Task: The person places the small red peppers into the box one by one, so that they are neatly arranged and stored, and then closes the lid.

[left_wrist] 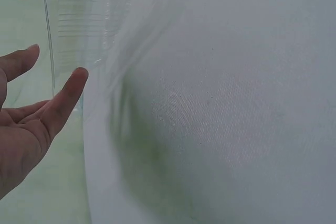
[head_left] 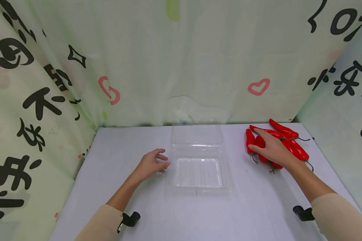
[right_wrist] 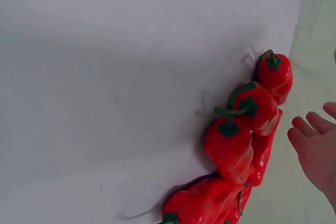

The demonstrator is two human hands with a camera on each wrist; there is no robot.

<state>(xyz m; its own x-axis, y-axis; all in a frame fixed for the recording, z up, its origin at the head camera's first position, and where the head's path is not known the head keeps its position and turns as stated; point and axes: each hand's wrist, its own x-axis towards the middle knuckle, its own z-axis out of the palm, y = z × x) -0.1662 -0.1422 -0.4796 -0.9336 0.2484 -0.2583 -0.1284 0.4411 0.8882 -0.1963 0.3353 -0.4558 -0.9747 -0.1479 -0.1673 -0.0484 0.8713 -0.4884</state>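
A clear plastic clamshell box lies open on the white table, its lid folded back toward the curtain. Just left of the box, my left hand hovers with its fingers loosely extended and nothing in them. Several red chili peppers with green stems are heaped at the table's right. Over this heap reaches my right hand, its thumb and fingers apart, covering some of the peppers in the head view. From the right wrist, the spread fingers appear beyond the peppers, gripping none.
The white tabletop ends at a pale printed curtain behind, with more curtain along both sides. A black wrist camera sits at the left sleeve, another black camera at the right.
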